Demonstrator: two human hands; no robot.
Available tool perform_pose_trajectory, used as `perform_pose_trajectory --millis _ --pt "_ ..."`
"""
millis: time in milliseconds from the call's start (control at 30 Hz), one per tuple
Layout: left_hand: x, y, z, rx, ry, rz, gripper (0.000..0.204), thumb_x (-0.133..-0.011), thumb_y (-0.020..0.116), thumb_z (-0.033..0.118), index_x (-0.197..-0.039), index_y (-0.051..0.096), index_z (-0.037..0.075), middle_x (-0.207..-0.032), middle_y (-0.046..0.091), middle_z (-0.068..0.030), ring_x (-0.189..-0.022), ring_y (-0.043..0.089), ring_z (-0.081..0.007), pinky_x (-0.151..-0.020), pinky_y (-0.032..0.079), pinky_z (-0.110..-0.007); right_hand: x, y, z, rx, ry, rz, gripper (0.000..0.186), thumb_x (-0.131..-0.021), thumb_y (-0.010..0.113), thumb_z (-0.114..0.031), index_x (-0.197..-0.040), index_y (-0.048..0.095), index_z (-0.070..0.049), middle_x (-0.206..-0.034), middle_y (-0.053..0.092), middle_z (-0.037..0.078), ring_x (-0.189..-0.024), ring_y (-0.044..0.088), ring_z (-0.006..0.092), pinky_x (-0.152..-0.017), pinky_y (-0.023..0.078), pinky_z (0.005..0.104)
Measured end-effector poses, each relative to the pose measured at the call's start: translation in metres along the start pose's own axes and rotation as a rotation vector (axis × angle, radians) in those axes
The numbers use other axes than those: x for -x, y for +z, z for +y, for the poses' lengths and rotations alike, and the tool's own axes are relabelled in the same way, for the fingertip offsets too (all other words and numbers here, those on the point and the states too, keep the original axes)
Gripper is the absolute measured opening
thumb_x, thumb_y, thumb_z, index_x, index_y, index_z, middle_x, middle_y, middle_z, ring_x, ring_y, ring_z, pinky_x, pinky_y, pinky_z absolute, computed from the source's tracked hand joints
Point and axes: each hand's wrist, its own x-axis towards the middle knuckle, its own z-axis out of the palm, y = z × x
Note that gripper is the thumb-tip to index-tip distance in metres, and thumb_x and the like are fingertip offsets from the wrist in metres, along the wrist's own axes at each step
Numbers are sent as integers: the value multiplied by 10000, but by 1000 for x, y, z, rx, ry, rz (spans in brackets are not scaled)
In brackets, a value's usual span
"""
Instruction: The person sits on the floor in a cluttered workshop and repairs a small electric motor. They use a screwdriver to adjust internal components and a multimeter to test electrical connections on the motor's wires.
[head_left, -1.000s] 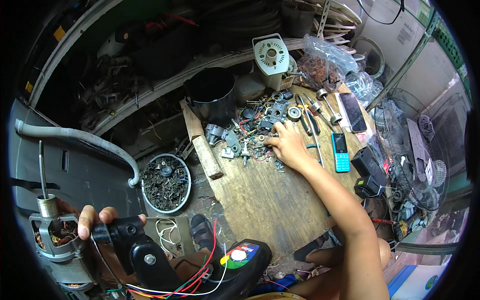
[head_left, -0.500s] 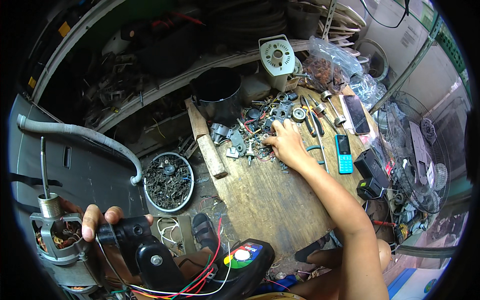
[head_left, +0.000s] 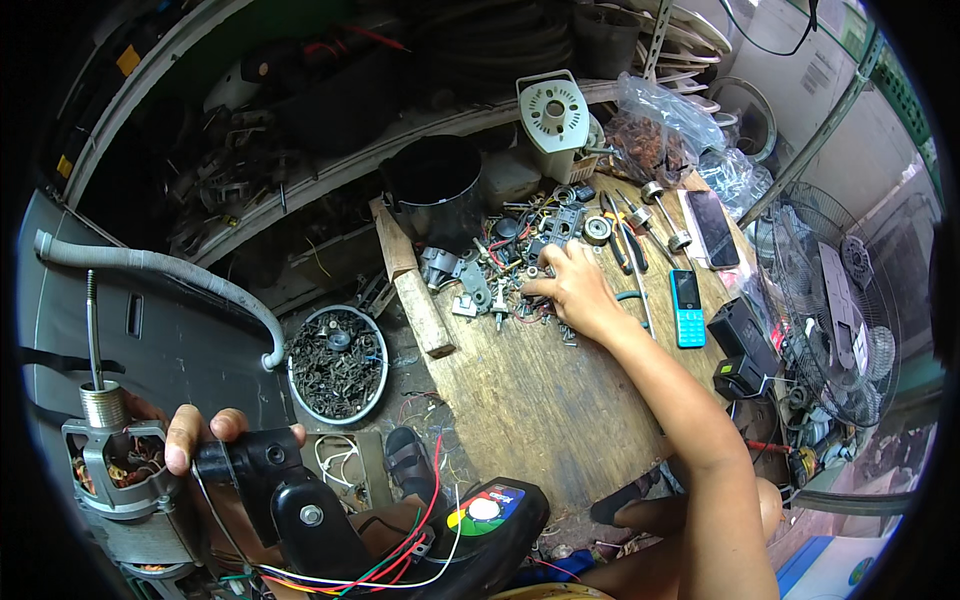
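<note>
My left hand point(head_left: 186, 438) is wrapped round an electric fan's motor assembly at the lower left. Its metal motor point(head_left: 150, 535) shows copper windings and a threaded collar with a long upright shaft. A black pivot bracket point(head_left: 308, 518) joins it to a black fan base point(head_left: 500, 525) with a coloured label; red, green and white wires trail loosely over it. On the wooden board, my right hand point(head_left: 585, 292) reaches into a pile of small metal parts and screws point(head_left: 500, 270). Its thumb and index finger are pinched close together; whatever they hold is too small or hidden to name.
Pliers point(head_left: 630, 245), a blue keypad phone point(head_left: 688, 308) and a smartphone point(head_left: 712, 228) lie right of the pile. Behind it stands a black bucket point(head_left: 440, 220). A basin point(head_left: 380, 385) of dark scraps sits on the floor. Fan grilles point(head_left: 800, 230) lean at the right.
My right hand has shifted slightly within the small parts, its fingertips now closer together. The motor in my left hand has tilted a little, its shaft leaning slightly to the right.
</note>
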Motion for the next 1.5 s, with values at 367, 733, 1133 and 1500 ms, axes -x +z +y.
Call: perform_pose_trajectory --millis 367,733,1133,1500 --pt "3 -2 4 29 -51 60 267 -976 509 413 -1042 500 155 -1330 443 -205 -1375 339 -392 -1124 132 -715 17 -1 8 -65 92 119 231 -711 686 -66 -918 739 -155 -980 542 62 -972 497 280 -818 433 388" --pt "2 2 -1 17 -28 89 262 -986 478 420 -1028 511 163 -1309 469 -192 -1348 383 -363 -1128 131 -701 16 16 -27 -76 61 85 262 -779 698 -171 -1034 694 -115 -968 619 47 -914 517 244 -776 406 384" --pt "3 0 7 22 -115 67 255 -988 488 410 -1047 490 162 -1347 425 -183 -1391 274 -450 -1122 143 -717 -15 31 -60 -49 40 -58 444 -799 578 -52 -1233 630 -130 -1227 561 94 -1064 483 263 -868 390 408" --pt "-2 4 -8 8 22 41 278 -985 471 434 -1065 503 170 -1267 474 -168 -1380 336 -317 -1142 145 -685 -21 16 -2 40 32 38 358 -802 573 -73 -1075 732 -242 -1238 534 103 -1053 467 278 -855 376 372"
